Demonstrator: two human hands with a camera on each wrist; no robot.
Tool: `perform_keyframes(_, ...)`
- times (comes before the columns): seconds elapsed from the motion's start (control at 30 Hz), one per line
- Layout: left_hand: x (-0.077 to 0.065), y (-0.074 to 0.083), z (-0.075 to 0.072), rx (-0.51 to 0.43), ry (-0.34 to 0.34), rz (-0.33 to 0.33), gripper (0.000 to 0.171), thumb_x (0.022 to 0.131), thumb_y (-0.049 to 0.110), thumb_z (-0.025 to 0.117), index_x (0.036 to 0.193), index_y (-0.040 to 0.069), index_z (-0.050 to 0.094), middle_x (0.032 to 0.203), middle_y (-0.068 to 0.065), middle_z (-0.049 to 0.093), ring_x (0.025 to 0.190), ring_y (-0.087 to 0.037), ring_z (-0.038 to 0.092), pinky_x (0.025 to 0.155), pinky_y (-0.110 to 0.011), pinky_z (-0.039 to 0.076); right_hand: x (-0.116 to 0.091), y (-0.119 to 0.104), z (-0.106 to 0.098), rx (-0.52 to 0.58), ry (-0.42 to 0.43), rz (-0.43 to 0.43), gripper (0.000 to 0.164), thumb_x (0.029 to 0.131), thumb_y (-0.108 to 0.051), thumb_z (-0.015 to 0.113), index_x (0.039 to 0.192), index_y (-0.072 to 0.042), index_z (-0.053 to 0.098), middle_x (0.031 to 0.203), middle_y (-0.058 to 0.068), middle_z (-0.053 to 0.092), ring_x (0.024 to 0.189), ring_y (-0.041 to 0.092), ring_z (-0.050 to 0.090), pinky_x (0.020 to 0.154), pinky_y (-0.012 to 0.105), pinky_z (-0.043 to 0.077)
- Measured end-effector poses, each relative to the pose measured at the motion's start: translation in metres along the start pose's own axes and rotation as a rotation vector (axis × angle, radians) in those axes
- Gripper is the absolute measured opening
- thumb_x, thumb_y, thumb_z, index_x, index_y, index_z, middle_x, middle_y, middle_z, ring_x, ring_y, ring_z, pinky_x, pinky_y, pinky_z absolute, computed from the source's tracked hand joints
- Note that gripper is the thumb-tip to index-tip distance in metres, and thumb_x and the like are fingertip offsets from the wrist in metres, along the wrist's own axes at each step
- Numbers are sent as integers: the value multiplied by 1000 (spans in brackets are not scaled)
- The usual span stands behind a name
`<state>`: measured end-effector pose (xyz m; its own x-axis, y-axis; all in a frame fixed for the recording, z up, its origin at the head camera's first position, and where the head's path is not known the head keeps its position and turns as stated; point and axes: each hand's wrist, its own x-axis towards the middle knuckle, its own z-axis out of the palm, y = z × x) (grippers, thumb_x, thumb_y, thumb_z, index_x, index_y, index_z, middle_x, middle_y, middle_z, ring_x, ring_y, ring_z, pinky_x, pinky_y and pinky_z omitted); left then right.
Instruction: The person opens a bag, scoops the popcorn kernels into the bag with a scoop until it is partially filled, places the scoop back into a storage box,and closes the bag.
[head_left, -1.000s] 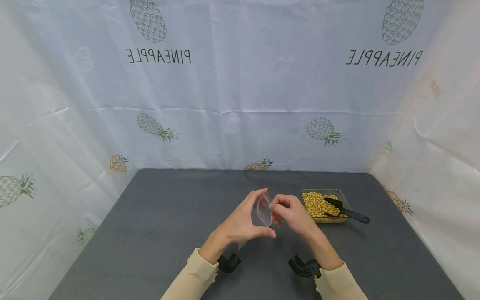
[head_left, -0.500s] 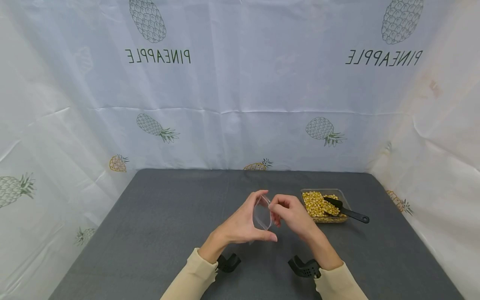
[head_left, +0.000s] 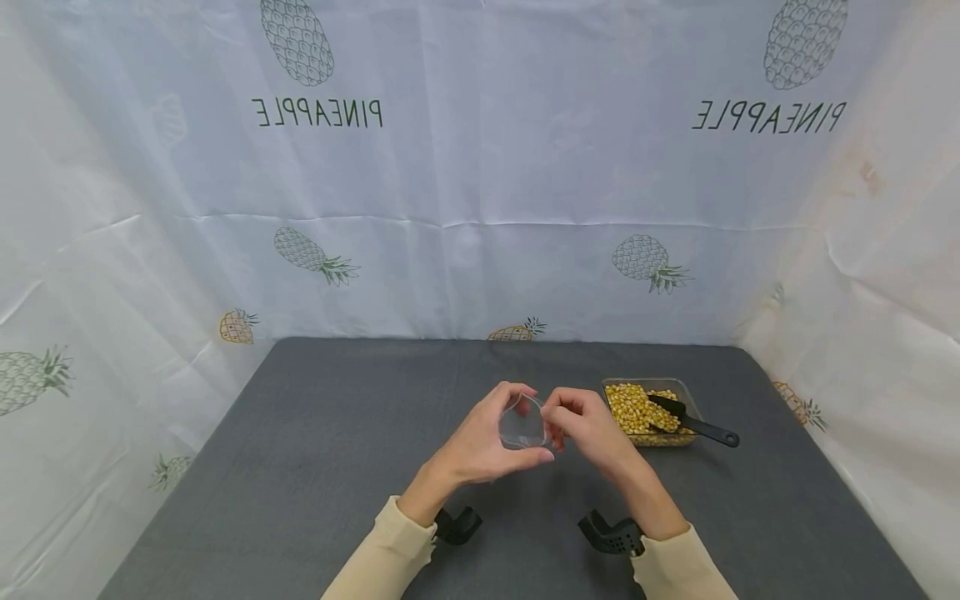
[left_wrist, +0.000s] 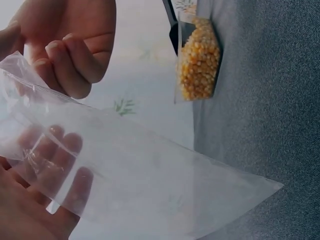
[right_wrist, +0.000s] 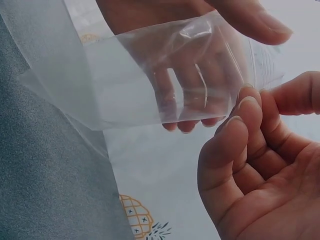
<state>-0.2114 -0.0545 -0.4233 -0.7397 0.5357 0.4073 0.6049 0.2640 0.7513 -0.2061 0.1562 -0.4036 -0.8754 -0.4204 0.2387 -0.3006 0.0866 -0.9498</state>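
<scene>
A clear plastic zip bag (left_wrist: 145,165) hangs between my hands, its mouth spread into a rounded opening in the head view. My left hand (head_left: 480,443) curves round the bag just below the mouth. Its fingers show through the film in the right wrist view, with the thumb on the other side. With thumb and fingertips, my right hand (head_left: 588,429) pinches the edge of the mouth. The lower part of the bag is flat, and no contents show through it.
At the right of the dark grey tabletop (head_left: 337,433) stands a clear container (head_left: 684,387) of yellow corn kernels (head_left: 628,406). A black scoop (head_left: 708,430) lies in it, handle over the rim. Pineapple-print curtains (head_left: 480,167) surround the table.
The bag's mouth has widened from a narrow, upright slit to a broad, rounded opening. My left thumb has lifted slightly, while my right hand stays nearly in place.
</scene>
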Motion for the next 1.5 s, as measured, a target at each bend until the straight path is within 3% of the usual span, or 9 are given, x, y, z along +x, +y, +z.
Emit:
perform_keyframes(0.23, 0, -3, -1, -3, 23, 45, 57, 88, 29, 82, 134, 10, 55, 118, -2, 61, 108, -15, 61, 105, -38, 47, -1, -2, -4, 9, -4, 42, 29, 104, -11, 54, 81, 6, 58, 71, 11, 59, 56, 25, 54, 58, 39, 54)
perform_keyframes(0.53, 1, -7, 0, -41, 52, 77, 49, 86, 22, 83, 125, 3, 61, 111, -7, 66, 104, -27, 66, 100, -37, 51, -2, -3, -7, -13, 8, 90, 30, 105, -14, 55, 85, 7, 60, 74, 12, 59, 58, 23, 54, 58, 38, 54)
perform_keyframes(0.83, 0, -14, 0, -39, 107, 88, 46, 82, 24, 87, 119, 10, 63, 109, -3, 69, 102, -21, 68, 93, -47, 54, 0, -5, -15, -78, 12, 165, 30, 106, -21, 57, 89, 3, 63, 77, 13, 61, 62, 24, 57, 62, 40, 55)
perform_keyframes(1.07, -3, -18, -3, 8, 102, 59, 54, 78, 27, 90, 121, 13, 61, 108, 3, 66, 101, -19, 66, 93, -38, 53, -6, -5, -27, -168, 11, 190, 24, 105, -22, 59, 94, -2, 66, 82, 18, 64, 68, 29, 61, 67, 42, 56)
perform_keyframes(1.27, -3, -19, -6, 36, 74, 26, 59, 76, 30, 92, 122, 14, 59, 109, 4, 64, 102, -15, 64, 94, -39, 53, -10, -2, -39, -266, 12, 177, 20, 104, -21, 61, 99, -2, 68, 88, 17, 67, 74, 24, 65, 71, 36, 57)
perform_keyframes(1.5, -3, -19, -7, 77, 44, -44, 62, 75, 37, 91, 122, 14, 58, 105, 8, 58, 100, -15, 61, 94, -40, 51, -19, 1, -55, -456, 38, 187, 21, 103, -30, 63, 107, -10, 71, 96, 2, 69, 89, 21, 68, 76, 38, 55)
